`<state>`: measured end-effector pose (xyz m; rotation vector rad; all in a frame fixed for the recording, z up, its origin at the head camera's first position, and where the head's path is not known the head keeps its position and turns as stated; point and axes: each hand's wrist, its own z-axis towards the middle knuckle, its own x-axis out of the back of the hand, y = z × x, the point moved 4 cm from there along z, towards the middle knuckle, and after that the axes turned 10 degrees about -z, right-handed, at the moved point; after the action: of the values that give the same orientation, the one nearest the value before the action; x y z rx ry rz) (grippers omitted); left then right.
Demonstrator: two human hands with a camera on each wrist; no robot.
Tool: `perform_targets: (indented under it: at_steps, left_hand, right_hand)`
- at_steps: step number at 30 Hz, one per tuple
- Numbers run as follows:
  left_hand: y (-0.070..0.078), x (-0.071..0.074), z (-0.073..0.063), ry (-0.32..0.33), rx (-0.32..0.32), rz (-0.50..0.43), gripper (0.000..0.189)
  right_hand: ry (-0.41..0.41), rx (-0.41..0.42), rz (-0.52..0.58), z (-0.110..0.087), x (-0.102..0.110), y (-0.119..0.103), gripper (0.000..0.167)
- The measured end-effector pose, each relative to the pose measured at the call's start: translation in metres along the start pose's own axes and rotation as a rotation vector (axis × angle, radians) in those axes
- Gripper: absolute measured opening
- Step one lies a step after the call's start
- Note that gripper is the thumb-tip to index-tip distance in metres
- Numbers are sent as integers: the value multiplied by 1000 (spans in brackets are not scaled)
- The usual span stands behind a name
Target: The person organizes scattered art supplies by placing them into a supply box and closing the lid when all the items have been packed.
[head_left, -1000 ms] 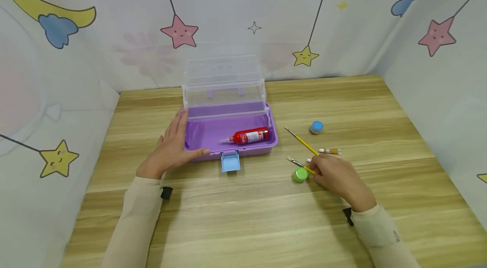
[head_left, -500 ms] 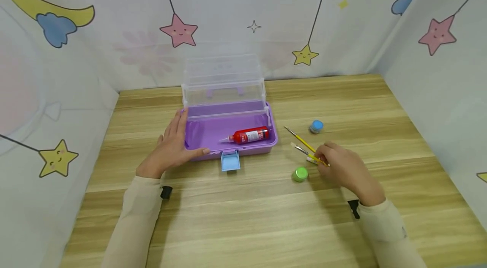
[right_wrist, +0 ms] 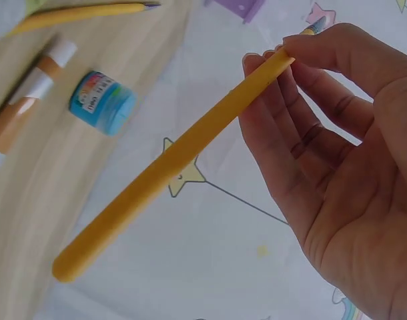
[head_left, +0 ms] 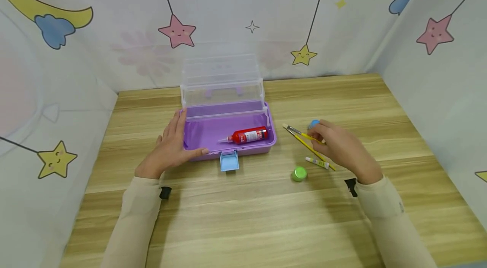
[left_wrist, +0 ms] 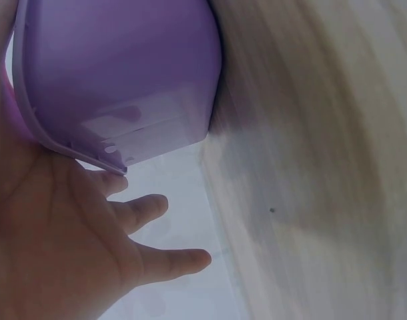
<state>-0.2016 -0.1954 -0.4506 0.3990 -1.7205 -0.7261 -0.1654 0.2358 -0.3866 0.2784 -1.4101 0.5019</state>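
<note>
My right hand [head_left: 344, 147] pinches a yellow paintbrush [right_wrist: 177, 157] between thumb and fingertips, lifted above the table. Its bristle end points left in the head view. A second yellow paintbrush [head_left: 310, 147] lies on the table below, beside a small paint tube [head_left: 317, 162] with a white cap. Behind the right fingers is a blue-lidded paint pot [right_wrist: 100, 103], partly covered in the head view. My left hand [head_left: 167, 147] rests, fingers spread, on the left end of a purple box [head_left: 273, 135] with its clear lid raised. A red bottle [head_left: 249, 135] with a nozzle lies inside.
A green-lidded pot [head_left: 299, 173] stands in front of the brushes. A brown tube [right_wrist: 23, 107] shows in the right wrist view, hidden by the hand in the head view. The blue latch [head_left: 229, 161] hangs at the box's front. Printed cloth walls surround the table.
My right hand has raised the paintbrush from beside the green pot and carried it back toward the blue pot. The other brush and small tube are now uncovered. My left hand stays put.
</note>
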Motion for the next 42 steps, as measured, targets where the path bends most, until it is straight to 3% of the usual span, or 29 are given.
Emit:
perform_targets:
  at_steps: [8, 13, 27, 42]
  left_hand:
    - [0, 0, 0, -1, 2, -6, 134]
    - [-1, 0, 0, 2, -1, -9, 134]
    - [-2, 0, -1, 6, -5, -1, 134]
    - [-3, 0, 0, 3, 9, -1, 135]
  right_hand:
    - [39, 56, -13, 22, 12, -6, 15]
    - [15, 81, -17, 39, 17, -12, 17]
    - [70, 236, -50, 89, 20, -42, 14]
    - [5, 305, -40, 134, 19, -70, 17]
